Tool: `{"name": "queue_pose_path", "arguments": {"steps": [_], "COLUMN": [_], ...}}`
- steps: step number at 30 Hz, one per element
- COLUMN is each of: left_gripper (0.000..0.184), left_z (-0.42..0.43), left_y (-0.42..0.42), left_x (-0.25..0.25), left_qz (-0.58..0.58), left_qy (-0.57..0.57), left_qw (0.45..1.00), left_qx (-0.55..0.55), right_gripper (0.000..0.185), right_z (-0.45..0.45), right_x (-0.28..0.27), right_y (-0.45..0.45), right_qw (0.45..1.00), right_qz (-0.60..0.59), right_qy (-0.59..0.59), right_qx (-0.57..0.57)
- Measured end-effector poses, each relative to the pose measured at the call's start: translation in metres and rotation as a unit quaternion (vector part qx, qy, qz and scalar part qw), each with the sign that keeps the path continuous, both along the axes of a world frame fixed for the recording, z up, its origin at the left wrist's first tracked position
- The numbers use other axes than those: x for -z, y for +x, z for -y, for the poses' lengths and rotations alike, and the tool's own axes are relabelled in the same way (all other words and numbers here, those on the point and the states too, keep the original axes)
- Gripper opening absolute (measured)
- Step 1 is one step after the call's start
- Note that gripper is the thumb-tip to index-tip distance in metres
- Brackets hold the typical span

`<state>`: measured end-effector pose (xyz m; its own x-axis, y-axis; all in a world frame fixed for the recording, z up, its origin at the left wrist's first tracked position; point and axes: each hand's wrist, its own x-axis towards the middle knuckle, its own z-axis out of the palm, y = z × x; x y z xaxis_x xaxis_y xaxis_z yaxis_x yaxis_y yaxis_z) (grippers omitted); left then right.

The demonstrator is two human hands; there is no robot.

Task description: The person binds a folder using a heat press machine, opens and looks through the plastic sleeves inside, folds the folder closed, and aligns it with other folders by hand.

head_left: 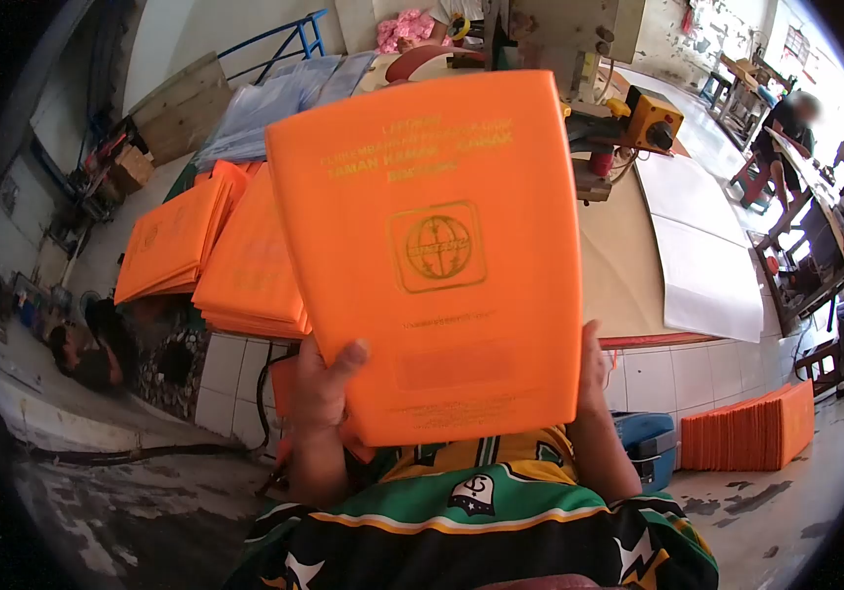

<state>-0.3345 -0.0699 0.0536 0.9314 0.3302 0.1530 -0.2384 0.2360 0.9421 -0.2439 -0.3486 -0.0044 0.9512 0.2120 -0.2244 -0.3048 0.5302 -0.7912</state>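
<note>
An orange folder cover (pixel 343 246) with gold printed lettering and a globe emblem is held up in front of my chest, its printed face toward me. My left hand (pixel 323 388) grips its lower left edge, thumb on the front and fingers hidden behind. At the lower right edge, my right hand (pixel 591 369) also holds it, with most of its fingers hidden. Left of the cover, stacks of similar orange covers (pixel 245 265) lie on the table, partly behind the one I hold.
Behind the cover stands a machine with a yellow control box (pixel 654 120). White sheets (pixel 702 256) lie on the table's right side, clear plastic sheets (pixel 289 98) at back left. On the floor are a row of orange covers (pixel 746 428) and a blue case (pixel 646 447). Other people are farther off.
</note>
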Motion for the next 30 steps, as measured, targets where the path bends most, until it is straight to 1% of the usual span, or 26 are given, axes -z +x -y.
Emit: {"name": "queue_pose_path", "arguments": {"steps": [1, 3, 4, 5, 6, 7, 9, 10, 12, 14, 15, 17, 19, 22, 24, 25, 27, 28, 30], "left_gripper": [0.034, 0.029, 0.029, 0.027, 0.026, 0.026, 0.024, 0.024, 0.024, 0.024, 0.025, 0.026, 0.027, 0.028, 0.031, 0.031, 0.032, 0.032, 0.044], "left_z": [0.004, 0.009, 0.01, 0.01, 0.011, 0.013, 0.022, 0.025, 0.031, 0.036, 0.038, 0.045, 0.048, 0.048, 0.041, 0.038, 0.034, 0.037, 0.043], "left_y": [0.006, 0.02, 0.027, 0.036, 0.044, 0.053, 0.069, 0.076, 0.087, 0.099, 0.104, 0.105, 0.104, 0.104, 0.106, 0.108, 0.112, 0.113, 0.115], "left_x": [-0.004, -0.012, -0.014, -0.014, -0.016, -0.019, -0.023, -0.025, -0.028, -0.017, -0.015, -0.018, -0.023, -0.028, -0.032, -0.033, -0.037, -0.038, -0.039], "left_qz": [0.001, 0.031, 0.031, 0.05, 0.069, 0.068, 0.098, 0.098, 0.114, 0.112, 0.112, 0.117, 0.119, 0.142, 0.193, 0.194, 0.22, 0.222, 0.229], "left_qy": [0.0, 0.058, 0.057, 0.058, 0.059, 0.059, 0.11, 0.108, 0.087, 0.083, 0.079, 0.084, 0.088, 0.053, 0.057, 0.055, 0.066, 0.064, 0.073], "left_qw": [1.0, 0.998, 0.998, 0.997, 0.994, 0.994, 0.987, 0.987, 0.984, 0.985, 0.986, 0.986, 0.987, 0.988, 0.979, 0.979, 0.973, 0.973, 0.97], "left_qx": [0.002, 0.006, 0.008, 0.031, 0.055, 0.061, 0.068, 0.072, 0.102, 0.099, 0.094, 0.079, 0.065, 0.039, 0.013, 0.015, 0.025, 0.03, 0.025], "right_gripper": [0.05, 0.05, 0.05, 0.05, 0.049, 0.049, 0.047, 0.046, 0.047, 0.048, 0.048, 0.047, 0.048, 0.05, 0.052, 0.052, 0.047, 0.047, 0.05], "right_z": [0.004, 0.017, 0.019, 0.021, 0.023, 0.024, 0.027, 0.026, 0.03, 0.032, 0.033, 0.035, 0.034, 0.036, 0.037, 0.035, 0.029, 0.032, 0.039], "right_x": [-0.009, -0.023, -0.04, -0.062, -0.074, -0.074, -0.068, -0.071, -0.073, -0.071, -0.067, -0.059, -0.059, -0.057, -0.059, -0.061, -0.07, -0.074, -0.083], "right_y": [0.006, 0.016, 0.02, 0.023, 0.027, 0.034, 0.046, 0.049, 0.053, 0.058, 0.061, 0.062, 0.06, 0.063, 0.067, 0.068, 0.073, 0.076, 0.081], "right_qw": [1.0, 0.985, 0.985, 0.962, 0.917, 0.918, 0.914, 0.909, 0.91, 0.912, 0.91, 0.901, 0.903, 0.897, 0.888, 0.887, 0.889, 0.887, 0.9], "right_qz": [0.001, 0.15, 0.15, 0.247, 0.338, 0.337, 0.362, 0.378, 0.379, 0.389, 0.393, 0.399, 0.396, 0.405, 0.413, 0.414, 0.416, 0.416, 0.398], "right_qy": [0.0, 0.052, 0.051, -0.06, -0.168, -0.169, -0.18, -0.175, -0.167, -0.13, -0.129, -0.153, -0.151, -0.158, -0.183, -0.186, -0.139, -0.142, -0.132], "right_qx": [0.002, -0.075, -0.072, -0.103, -0.13, -0.125, -0.042, -0.008, 0.011, 0.029, 0.029, 0.072, 0.076, 0.074, 0.085, 0.086, 0.135, 0.139, 0.119]}}
